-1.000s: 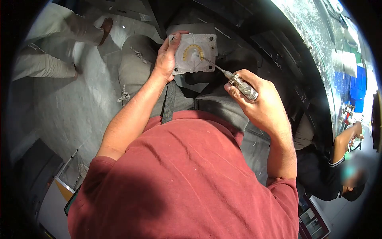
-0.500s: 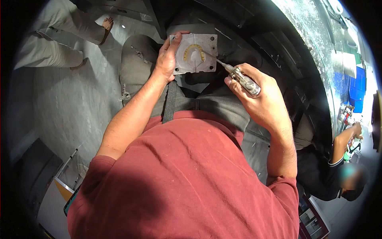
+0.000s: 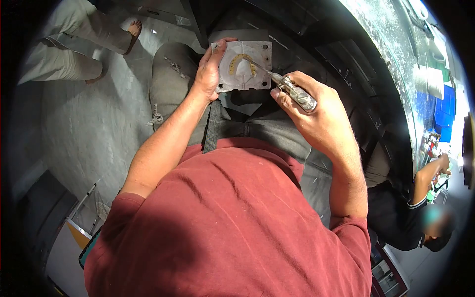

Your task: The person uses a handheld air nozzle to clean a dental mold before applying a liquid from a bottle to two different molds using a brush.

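Note:
My left hand (image 3: 210, 69) grips the left edge of a square metal mould plate (image 3: 261, 79), thumb on its upper face. The plate has round holes near its corners and a horseshoe row of yellow tooth shapes (image 3: 233, 61) in the middle. In my right hand (image 3: 316, 106) is a thin-tipped hand tool (image 3: 300, 98) with a mottled silvery grip, my fingers closed round it. Its slender shaft points up and left across the plate, the tip at the upper right of the tooth row. The plate is held over my lap, between my thighs.
A dark bench with a bright, worn top (image 3: 383, 44) curves along the right. Beyond it a co-worker (image 3: 401, 213) in a dark shirt reaches over the bench, near a blue bin (image 3: 445, 111). Another person's legs (image 3: 74, 64) stand at upper left on the grey floor.
My right hand has moved left and slightly up, bringing the tool's shaft further over the plate toward the tooth row. My left hand and the plate have stayed almost still.

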`<state>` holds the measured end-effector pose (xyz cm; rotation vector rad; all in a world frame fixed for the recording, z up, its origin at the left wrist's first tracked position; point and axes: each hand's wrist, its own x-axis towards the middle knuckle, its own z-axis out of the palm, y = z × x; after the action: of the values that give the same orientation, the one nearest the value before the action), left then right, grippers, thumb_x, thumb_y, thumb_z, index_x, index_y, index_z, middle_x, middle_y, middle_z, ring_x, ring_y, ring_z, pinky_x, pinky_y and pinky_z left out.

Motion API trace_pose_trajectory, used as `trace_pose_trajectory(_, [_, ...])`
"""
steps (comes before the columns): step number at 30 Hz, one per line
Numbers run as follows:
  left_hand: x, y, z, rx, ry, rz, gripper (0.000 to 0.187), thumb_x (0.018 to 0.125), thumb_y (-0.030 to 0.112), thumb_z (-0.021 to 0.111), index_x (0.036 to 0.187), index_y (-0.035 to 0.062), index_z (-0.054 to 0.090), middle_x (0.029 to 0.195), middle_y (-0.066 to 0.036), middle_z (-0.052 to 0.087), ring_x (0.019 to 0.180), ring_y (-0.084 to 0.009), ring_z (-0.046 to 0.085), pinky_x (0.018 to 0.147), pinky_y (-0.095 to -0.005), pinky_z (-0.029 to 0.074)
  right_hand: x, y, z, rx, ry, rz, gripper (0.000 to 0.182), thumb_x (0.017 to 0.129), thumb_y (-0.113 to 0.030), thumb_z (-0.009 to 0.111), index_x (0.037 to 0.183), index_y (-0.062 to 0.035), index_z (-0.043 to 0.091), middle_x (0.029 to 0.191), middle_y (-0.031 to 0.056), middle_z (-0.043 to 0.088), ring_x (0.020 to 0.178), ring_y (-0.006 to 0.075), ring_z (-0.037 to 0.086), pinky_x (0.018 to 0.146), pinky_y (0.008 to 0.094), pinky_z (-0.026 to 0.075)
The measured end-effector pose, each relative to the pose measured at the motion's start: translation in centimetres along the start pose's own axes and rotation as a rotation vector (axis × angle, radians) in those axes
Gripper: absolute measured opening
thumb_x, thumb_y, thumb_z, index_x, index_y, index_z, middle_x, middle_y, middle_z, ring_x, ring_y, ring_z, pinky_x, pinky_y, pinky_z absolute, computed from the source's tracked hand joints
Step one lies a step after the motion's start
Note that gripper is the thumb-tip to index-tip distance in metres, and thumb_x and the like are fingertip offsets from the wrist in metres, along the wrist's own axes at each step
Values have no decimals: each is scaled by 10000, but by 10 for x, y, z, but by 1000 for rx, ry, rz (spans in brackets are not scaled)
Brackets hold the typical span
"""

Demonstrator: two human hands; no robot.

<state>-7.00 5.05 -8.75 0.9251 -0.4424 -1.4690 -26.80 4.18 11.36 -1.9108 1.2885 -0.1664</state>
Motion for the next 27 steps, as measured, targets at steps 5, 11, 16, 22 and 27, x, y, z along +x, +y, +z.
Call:
trace_pose_trajectory(5, [-1,1,2,-9,-3,-8,544,992,513,573,1302,66,569,1171,-120,650,1074,-204,645,905,-356,548,2,0,2,-8,23,-37,249,902,-210,735,1034,-4,685,840,190,713,775,308,730,683,372,554])
trace_pose_trajectory(11, [-3,4,4,-22,-17,-5,550,997,513,565,1308,60,560,1181,-130,647,1078,-211,650,912,-370,555,1,-6,1,10,-34,4,248,896,-214,742,1014,-4,685,813,192,708,764,325,725,678,380,551])
trace_pose_trajectory(16, [-2,3,3,-25,-33,8,536,1003,504,557,1302,60,561,1176,-137,650,1072,-218,654,909,-370,559,-2,-5,4,-13,-22,-48,256,897,-224,735,994,7,681,813,195,708,772,337,724,677,390,552])
trace_pose_trajectory(22, [-2,2,3,-40,-30,-7,534,1002,515,551,1292,66,570,1170,-130,654,1066,-209,654,911,-368,556,-3,-11,0,-7,-134,12,267,904,-236,726,996,10,676,820,196,707,774,344,721,674,396,551])
trace_pose_trajectory(27, [-1,1,2,-7,-15,0,532,1003,522,544,1282,70,580,1164,-122,657,1067,-205,653,911,-361,553,-2,-9,2,27,-104,-51,256,900,-227,732,989,6,673,807,195,701,773,348,718,668,396,547])
